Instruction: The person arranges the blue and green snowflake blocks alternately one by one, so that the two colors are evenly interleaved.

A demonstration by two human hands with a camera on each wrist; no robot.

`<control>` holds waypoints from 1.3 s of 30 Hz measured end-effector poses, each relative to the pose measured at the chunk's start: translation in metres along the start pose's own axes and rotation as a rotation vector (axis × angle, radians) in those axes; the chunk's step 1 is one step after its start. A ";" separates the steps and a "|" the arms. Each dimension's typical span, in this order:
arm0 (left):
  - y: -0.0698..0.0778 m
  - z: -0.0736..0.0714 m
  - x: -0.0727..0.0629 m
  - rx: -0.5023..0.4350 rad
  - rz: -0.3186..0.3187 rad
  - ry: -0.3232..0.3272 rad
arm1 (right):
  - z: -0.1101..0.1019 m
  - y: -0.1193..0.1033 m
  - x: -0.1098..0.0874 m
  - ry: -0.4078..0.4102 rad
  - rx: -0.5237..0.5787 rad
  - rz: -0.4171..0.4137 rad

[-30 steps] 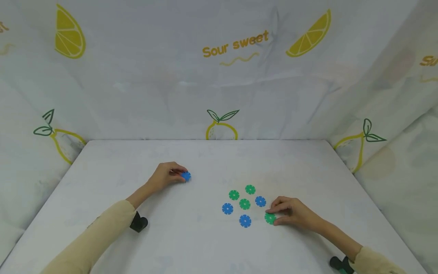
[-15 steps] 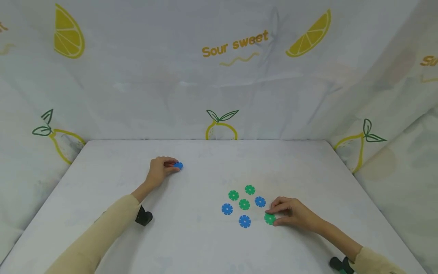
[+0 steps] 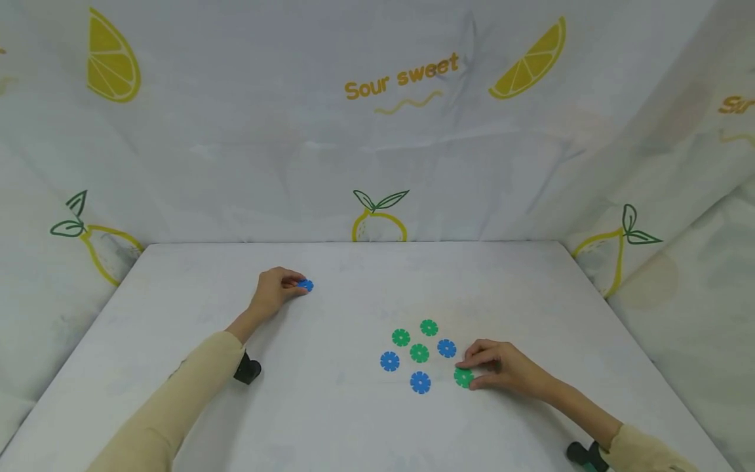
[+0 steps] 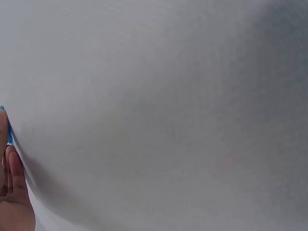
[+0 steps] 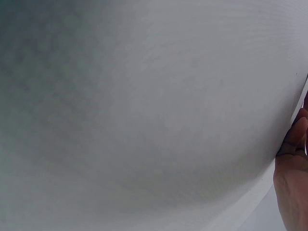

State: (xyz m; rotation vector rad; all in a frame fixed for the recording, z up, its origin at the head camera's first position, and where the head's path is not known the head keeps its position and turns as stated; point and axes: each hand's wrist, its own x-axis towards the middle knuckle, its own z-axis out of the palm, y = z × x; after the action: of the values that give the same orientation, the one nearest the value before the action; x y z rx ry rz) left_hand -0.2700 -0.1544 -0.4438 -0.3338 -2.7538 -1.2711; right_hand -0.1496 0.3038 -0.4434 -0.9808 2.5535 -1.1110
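Observation:
Toward the back left of the white table, my left hand [image 3: 276, 288] pinches a blue notched plastic disc [image 3: 306, 285] between thumb and fingers. In the left wrist view only a sliver of that blue disc [image 4: 9, 132] shows beside the fingers [image 4: 15, 168]. My right hand [image 3: 510, 368] is at the right of the disc group, thumb and fingers at opposite edges of a green notched disc [image 3: 463, 377]. The right wrist view catches part of the right hand [image 5: 291, 178] at its edge; the green disc is hidden there.
Between the hands lie several loose discs: green ones [image 3: 419, 353] at the back and middle, blue ones [image 3: 390, 361] around them. A lemon-print curtain [image 3: 248, 131] rises behind the table [image 3: 330, 426]. Black wrist cameras [image 3: 248, 370] hang below both sleeves.
My left hand has carried the blue disc left and farther back, then nearly stopped. The right hand stays at the green disc, and the loose discs keep their places.

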 end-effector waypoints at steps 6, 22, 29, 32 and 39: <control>-0.003 -0.001 0.000 0.033 -0.008 -0.016 | 0.000 -0.003 0.000 -0.003 0.007 -0.004; 0.004 -0.006 0.008 0.040 -0.001 -0.058 | -0.004 -0.002 0.004 0.000 -0.004 -0.023; 0.004 -0.008 0.010 0.080 -0.042 -0.084 | -0.004 -0.001 0.004 -0.010 -0.003 -0.069; 0.003 -0.008 0.011 0.101 -0.038 -0.091 | -0.005 -0.001 0.003 0.025 -0.009 -0.064; 0.002 -0.009 0.013 0.094 -0.026 -0.111 | -0.012 -0.001 0.006 0.054 0.066 -0.062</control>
State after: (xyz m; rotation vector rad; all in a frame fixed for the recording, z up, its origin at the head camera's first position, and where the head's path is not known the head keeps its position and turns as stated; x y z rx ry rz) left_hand -0.2820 -0.1575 -0.4342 -0.3722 -2.9081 -1.1576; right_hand -0.1591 0.3065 -0.4337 -1.0345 2.5259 -1.2466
